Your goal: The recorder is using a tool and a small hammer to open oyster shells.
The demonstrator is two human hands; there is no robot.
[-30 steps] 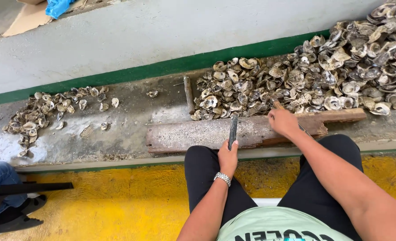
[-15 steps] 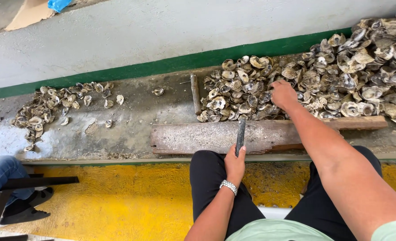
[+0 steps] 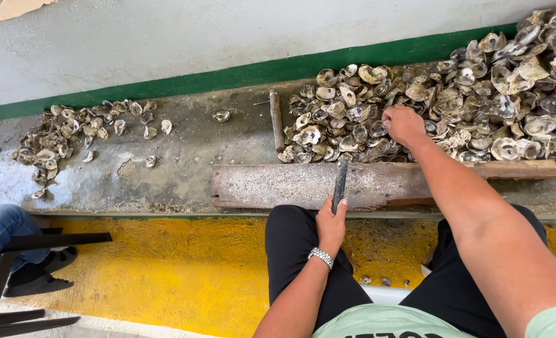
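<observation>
Reaching into the big shell pile (image 3: 478, 94) at upper right, the right hand (image 3: 404, 124) has fingers curled on shells. The left hand (image 3: 330, 220) is wrapped tight around a dark knife (image 3: 340, 183) over the plank (image 3: 303, 185); the small pile (image 3: 71, 134) at left looks like little is done yet.

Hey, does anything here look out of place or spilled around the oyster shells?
One shell lies alone on the ledge, apart from both the small pile and the big heap that the right hand reaches into. A few more strays sit near the small pile. The left hand holds a dark tool over the plank.
</observation>
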